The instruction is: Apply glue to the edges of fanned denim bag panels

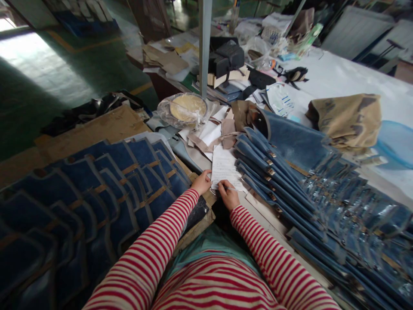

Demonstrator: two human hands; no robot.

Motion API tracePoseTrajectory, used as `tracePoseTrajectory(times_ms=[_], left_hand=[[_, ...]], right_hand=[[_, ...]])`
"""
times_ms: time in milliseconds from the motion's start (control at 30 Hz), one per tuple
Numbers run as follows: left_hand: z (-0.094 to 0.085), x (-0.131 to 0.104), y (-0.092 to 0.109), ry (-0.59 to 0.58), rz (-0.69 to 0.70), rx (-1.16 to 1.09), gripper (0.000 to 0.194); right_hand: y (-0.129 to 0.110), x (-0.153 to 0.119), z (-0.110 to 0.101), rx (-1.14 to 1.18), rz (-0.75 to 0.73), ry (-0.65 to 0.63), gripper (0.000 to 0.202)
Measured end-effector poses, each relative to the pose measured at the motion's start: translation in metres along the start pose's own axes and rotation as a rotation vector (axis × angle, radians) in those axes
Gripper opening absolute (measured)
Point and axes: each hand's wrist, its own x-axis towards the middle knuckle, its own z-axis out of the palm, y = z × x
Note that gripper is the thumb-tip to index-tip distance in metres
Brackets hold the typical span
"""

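A white sheet of paper (222, 165) with lines of handwriting lies in front of me, between two groups of blue pieces. My left hand (202, 182) is closed at its lower left edge, fingertips on the paper. On the lower part of the sheet rests my right hand (229, 196), its fingers pinched round what looks like a thin, pale pen (231, 188); most of it is hidden by the fingers. Left of my arms, blue panels (119, 172) with grey edging and brown straps overlap in rows. To the right, folded blue pieces (274, 172) with metal clasps are stacked closely.
Beyond the paper are brown and white scraps (217, 129) and a plastic-wrapped round container (187, 107). A metal post (204, 51) rises behind them. Black bundles (227, 60), a tan cloth (348, 118) and a blue basin (396, 142) are on the white table (348, 73).
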Motion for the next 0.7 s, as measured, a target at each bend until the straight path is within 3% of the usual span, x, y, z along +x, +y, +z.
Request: tracePoseTrajectory(times_ms=[700], left_hand=[[-0.0012,-0.0010,0.0020,-0.008,-0.009,0.005,0.052]], right_hand=[[-0.0011,-0.0005,-0.0003,-0.003,-0.001,0.010,0.024]])
